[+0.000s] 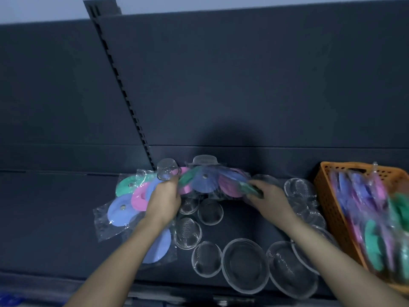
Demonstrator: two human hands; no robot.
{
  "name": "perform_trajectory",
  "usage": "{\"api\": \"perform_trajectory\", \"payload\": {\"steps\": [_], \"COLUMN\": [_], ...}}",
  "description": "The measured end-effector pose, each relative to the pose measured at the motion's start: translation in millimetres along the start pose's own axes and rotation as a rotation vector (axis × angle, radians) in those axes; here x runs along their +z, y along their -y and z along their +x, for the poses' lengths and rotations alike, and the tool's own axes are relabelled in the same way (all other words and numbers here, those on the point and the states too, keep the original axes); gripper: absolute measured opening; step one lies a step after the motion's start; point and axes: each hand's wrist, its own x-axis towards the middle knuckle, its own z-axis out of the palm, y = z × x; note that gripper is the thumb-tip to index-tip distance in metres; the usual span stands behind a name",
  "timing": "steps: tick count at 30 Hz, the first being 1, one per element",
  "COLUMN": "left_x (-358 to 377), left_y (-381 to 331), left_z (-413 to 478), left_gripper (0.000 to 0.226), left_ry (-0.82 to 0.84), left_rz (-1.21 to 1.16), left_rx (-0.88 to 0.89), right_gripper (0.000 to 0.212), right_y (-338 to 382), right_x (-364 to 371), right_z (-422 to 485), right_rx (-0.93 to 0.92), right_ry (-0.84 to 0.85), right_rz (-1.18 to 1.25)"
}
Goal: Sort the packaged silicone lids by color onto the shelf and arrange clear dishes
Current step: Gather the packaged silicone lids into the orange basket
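- The left hand and right hand curl their fingers round opposite ends of a crinkly clear packet of silicone lids, holding flat blue, pink and green discs above the matte dark shelf.
- Round, mesh-textured clear dishes sit beneath it.
- A perforated orange basket stands at the right.

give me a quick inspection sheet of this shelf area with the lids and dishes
surface: dark grey shelf, bare at left
job's things: packaged lids in green, pink and blue lie at left; held bunch of lids fanned between both hands; clear dishes spread across the middle and right; orange basket at right holds more bagged lids
clutter: blue patch at lower left, too blurred to identify
grippers: left hand and right hand each grip one end of the bunch
cables: nothing seen
surroundings: dark back panel, slotted upright
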Motion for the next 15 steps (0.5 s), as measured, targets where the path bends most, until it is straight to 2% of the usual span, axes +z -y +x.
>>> {"api": "perform_trajectory", "payload": {"steps": [4, 7, 10, 15], "left_x": [-12.3, -18.0, -25.5, -35.9], "left_y": [3.9, 5.9, 7.2, 10.7], "left_z": [5.1, 8.8, 10.0, 13.1], "left_gripper": [0.011, 0.019, 0.025, 0.031], "left_ry": [-0.044, -0.055, -0.061, -0.066], "left_rz": [-0.188, -0.288, -0.398, -0.514], "left_rx": [-0.046, -0.098, -0.085, -0.033], "right_gripper": [0.026, 0.005, 0.022, 0.012], "right_y": [4.8, 13.2, 19.6, 22.7], "right_x": [2.2, 2.5, 2.8, 2.2], "right_z": [-5.1, -10.5, -14.6, -15.6], "right_rx": [0.075, 0.102, 0.131, 0.145], "right_ry": [-0.038, -0.091, -0.154, -0.277], "right_rz": [0.003, 0.007, 0.068, 0.076]}}
